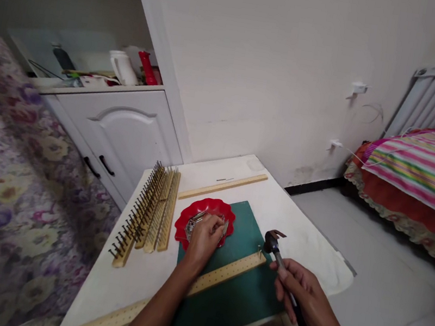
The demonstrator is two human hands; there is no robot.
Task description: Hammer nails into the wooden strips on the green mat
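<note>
My left hand (pixel 205 234) reaches into a red scalloped bowl (pixel 211 205) that holds silvery nails (pixel 195 220). Its fingers are curled together among the nails; what they pinch is hidden from view. In my right hand (pixel 296 288) is a claw hammer (pixel 271 242), gripped by its dark handle with the head raised near the table. Below the bowl, a long wooden strip (pixel 230 271) with rows of small holes lies across a green cutting mat (pixel 227 308). A couple of nails (pixel 259 251) stand upright at the strip's right end, close to the hammer head. My left forearm crosses over the strip.
Several wooden strips bristling with upright nails (pixel 149 202) lie at the table's left. A plain wooden strip (pixel 224 186) and loose dark nails (pixel 221 179) are towards the back. Beyond stand a white cabinet (pixel 124 126) and wall; a bed (pixel 432 164) is at right, a floral curtain (pixel 20 181) at left.
</note>
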